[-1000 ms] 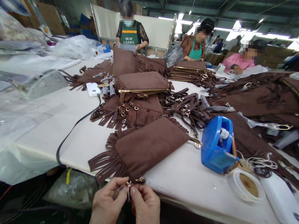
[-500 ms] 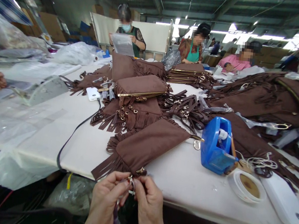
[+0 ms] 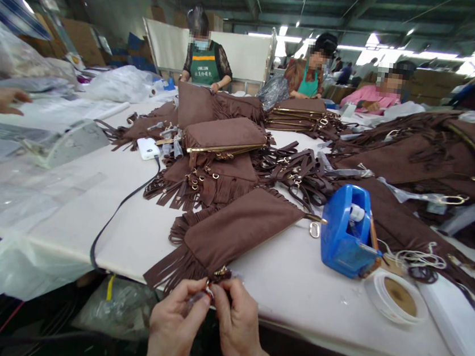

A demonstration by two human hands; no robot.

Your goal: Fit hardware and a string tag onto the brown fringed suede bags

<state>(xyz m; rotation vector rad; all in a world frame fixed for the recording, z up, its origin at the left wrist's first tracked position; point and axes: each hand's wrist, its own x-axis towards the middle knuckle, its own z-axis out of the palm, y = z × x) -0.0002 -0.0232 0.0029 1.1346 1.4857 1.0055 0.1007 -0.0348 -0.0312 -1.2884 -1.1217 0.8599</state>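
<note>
A small metal clasp [image 3: 208, 290] is pinched between the fingertips of the left hand [image 3: 172, 330] and the right hand [image 3: 234, 323], both closed on it at the near corner of a brown fringed bag [image 3: 235, 232]. The hands are held just past the near edge of the white tabletop [image 3: 288, 298], and the clasp is kept touching the bag's corner, where a gold ring fitting [image 3: 221, 271] is seen.

The bag is laid flat on the tabletop, tilted, with its fringe [image 3: 167, 267] hanging toward the near edge. Just right of the bag, a blue tape dispenser [image 3: 346, 231] is set upright, and a loose metal snap hook [image 3: 314, 229] lies between the two. Beyond the dispenser from the bag, a roll of white tape [image 3: 395, 296] lies flat, beside a white box [image 3: 454, 325]. Behind the bag, further fringed bags [image 3: 218, 158] are stacked, with a heap of brown straps [image 3: 298, 173] to their right. A white charger [image 3: 148, 148] rests left of that stack, and its black cable [image 3: 118, 210] is run down past the bag's left side and over the tabletop's edge. Clear plastic sheets [image 3: 25, 194] are spread well left of the bag, where another person's hand [image 3: 0, 99] is seen. At the far end, three more people [image 3: 205, 63] are stationed.
</note>
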